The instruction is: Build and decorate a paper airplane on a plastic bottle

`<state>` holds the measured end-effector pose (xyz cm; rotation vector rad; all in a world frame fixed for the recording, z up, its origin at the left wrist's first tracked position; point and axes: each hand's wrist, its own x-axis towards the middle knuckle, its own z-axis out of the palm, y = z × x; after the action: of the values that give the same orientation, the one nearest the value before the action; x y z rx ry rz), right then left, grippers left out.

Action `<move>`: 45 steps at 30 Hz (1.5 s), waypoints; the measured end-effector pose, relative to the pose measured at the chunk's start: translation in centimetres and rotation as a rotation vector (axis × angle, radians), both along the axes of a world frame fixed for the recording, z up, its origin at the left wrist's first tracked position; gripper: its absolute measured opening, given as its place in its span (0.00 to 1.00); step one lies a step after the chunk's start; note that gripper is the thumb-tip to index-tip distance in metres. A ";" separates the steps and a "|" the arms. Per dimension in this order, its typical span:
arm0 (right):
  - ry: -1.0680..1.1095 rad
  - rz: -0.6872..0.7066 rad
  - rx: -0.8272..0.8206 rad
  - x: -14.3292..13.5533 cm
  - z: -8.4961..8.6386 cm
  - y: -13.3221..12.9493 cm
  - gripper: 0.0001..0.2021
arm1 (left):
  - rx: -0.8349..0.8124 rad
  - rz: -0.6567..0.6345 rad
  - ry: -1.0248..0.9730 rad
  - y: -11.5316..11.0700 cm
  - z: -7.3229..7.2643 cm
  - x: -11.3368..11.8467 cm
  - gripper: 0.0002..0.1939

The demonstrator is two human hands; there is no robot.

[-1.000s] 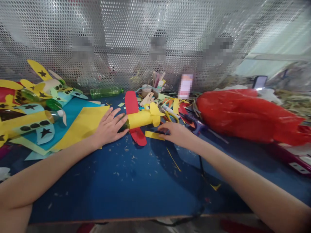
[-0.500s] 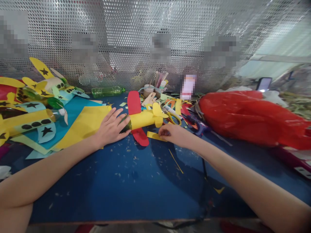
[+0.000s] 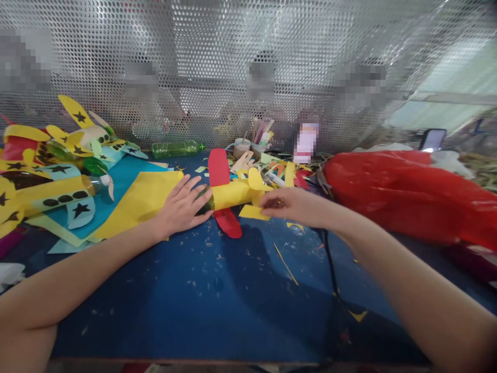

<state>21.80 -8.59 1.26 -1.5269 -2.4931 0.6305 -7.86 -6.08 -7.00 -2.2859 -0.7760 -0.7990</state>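
Observation:
A toy plane [image 3: 230, 195] made of a bottle wrapped in yellow paper, with red wings and a yellow tail, lies on the blue table [image 3: 202, 295]. My left hand [image 3: 182, 207] rests flat on the plane's nose end, fingers spread. My right hand [image 3: 295, 204] is raised a little off the table beside the tail and pinches a small yellow paper piece [image 3: 254, 212] between thumb and fingers.
Finished paper planes [image 3: 50, 171] and yellow and blue sheets [image 3: 135, 199] pile up at the left. A green bottle [image 3: 176, 149] and cups with tools stand by the perforated metal screen [image 3: 248, 62]. A red plastic bag [image 3: 407, 191] fills the right. People sit behind the screen.
My right hand closed on the yellow paper piece and lifted it off the table toward the plane's tail. My left hand stayed on the plane.

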 end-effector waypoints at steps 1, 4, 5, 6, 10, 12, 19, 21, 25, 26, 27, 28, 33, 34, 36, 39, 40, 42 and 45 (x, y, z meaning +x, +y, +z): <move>0.061 0.010 0.045 0.1 1.0 0.2 0.10 | -0.007 -0.006 -0.008 0.0 0.0 0.0 0.22; 0.236 -0.021 0.218 -0.4 3.3 1.2 0.13 | -0.032 -0.025 -0.029 0.1 -0.2 0.0 0.24; 0.272 -0.028 0.254 -0.8 3.5 1.8 0.13 | -0.035 -0.030 -0.036 0.1 -0.2 0.0 0.24; 0.302 -0.027 0.275 -1.3 3.6 2.3 0.13 | -0.031 -0.032 -0.043 0.1 -0.3 0.0 0.25; 0.378 0.029 0.239 -3.5 2.3 4.5 0.11 | 0.023 -0.033 -0.054 0.1 -0.4 0.0 0.28; 0.369 0.046 0.198 -4.0 1.6 5.2 0.11 | 0.053 -0.040 -0.055 0.1 -0.4 0.0 0.29; 0.288 0.031 0.152 -3.8 1.0 5.6 0.12 | 0.106 -0.048 -0.044 0.1 -0.1 0.0 0.31; 0.278 0.033 0.169 -3.9 0.8 5.6 0.12 | 0.113 -0.047 -0.032 0.1 -0.1 0.1 0.31; 0.273 0.040 0.204 -4.2 0.4 5.6 0.10 | 0.107 -0.030 -0.010 0.0 0.1 0.1 0.27; 0.276 0.044 0.210 -4.3 0.3 5.6 0.09 | 0.108 -0.024 -0.004 0.0 0.1 0.1 0.26; 0.276 0.049 0.217 -4.3 0.2 5.6 0.09 | 0.108 -0.019 0.003 0.0 0.1 0.0 0.25; 0.274 0.052 0.224 -4.4 0.1 5.7 0.09 | 0.106 -0.017 0.011 0.0 0.1 0.0 0.24; 0.246 0.052 0.240 -4.6 -0.3 5.9 0.07 | 0.075 -0.024 0.016 0.1 -0.2 -0.1 0.20; 0.242 0.052 0.242 -4.7 -0.4 5.9 0.07 | 0.079 -0.017 0.015 0.1 -0.2 -0.1 0.19; 0.233 0.057 0.246 -4.8 -0.5 6.0 0.07 | 0.106 0.004 0.024 0.0 -0.1 -0.1 0.16; 0.223 0.057 0.252 -4.8 -0.5 6.0 0.07 | 0.146 0.013 0.042 0.0 0.1 0.0 0.15; 0.221 0.055 0.253 -4.8 -0.5 6.0 0.07 | 0.146 0.008 0.044 -0.1 0.1 0.0 0.16; 0.216 0.053 0.254 -4.9 -0.4 5.9 0.06 | 0.135 0.003 0.048 -0.1 0.2 0.0 0.16; 0.210 0.058 0.268 -4.9 -0.4 5.8 0.06 | 0.135 0.004 0.053 -0.1 0.2 0.0 0.16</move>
<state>16.89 -2.76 0.82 -1.2301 -2.3579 0.4188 -7.81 -6.19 -6.76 -2.1761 -0.6819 -0.7619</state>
